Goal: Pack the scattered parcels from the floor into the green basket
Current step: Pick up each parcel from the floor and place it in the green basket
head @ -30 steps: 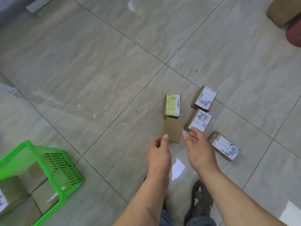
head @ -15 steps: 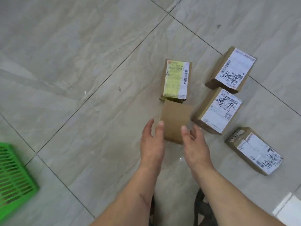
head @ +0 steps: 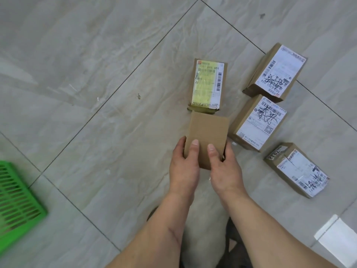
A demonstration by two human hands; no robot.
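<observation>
A plain brown parcel lies on the tiled floor in the middle of the view. My left hand grips its near left side, thumb on top. My right hand grips its near right side, thumb on top as well. Just beyond it lies a parcel with a yellow label. To the right are three parcels with white labels: a far one, a middle one and a near one. A corner of the green basket shows at the left edge.
The grey tiled floor stretches to the left and far side. My feet in dark sandals stand under my arms. A bright patch of reflected light lies at the lower right.
Both hands reached forward and closed on the near end of the plain brown parcel. The view moved closer to the parcels, and the basket slid toward the left edge.
</observation>
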